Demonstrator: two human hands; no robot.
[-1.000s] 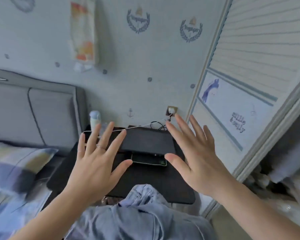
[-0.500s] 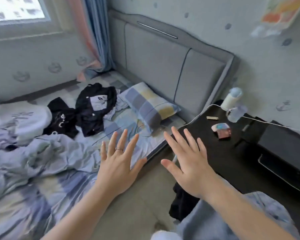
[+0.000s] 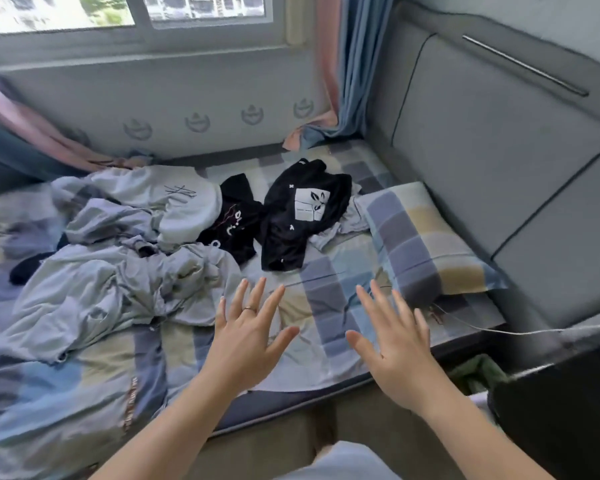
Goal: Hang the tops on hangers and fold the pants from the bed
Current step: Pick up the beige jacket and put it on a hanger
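The left hand [image 3: 246, 337] and the right hand [image 3: 395, 344] hover above the checked bed [image 3: 323, 292], fingers straight and spread, holding nothing. The black T-shirt [image 3: 291, 233] with the white square print lies beyond them, touching a second black top [image 3: 234, 230], with pale crumpled garments [image 3: 118, 285] further left. A clean start likely means pinching the printed T-shirt at both shoulders and lifting it free without dragging its neighbour.

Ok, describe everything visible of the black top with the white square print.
The black top with the white square print is soft fabric, lying crumpled and print-up on the checked bedsheet, between another black garment with pale lettering and the checked pillow. Small white marks dot it. A pale grey cloth shows under its pillow-side edge.
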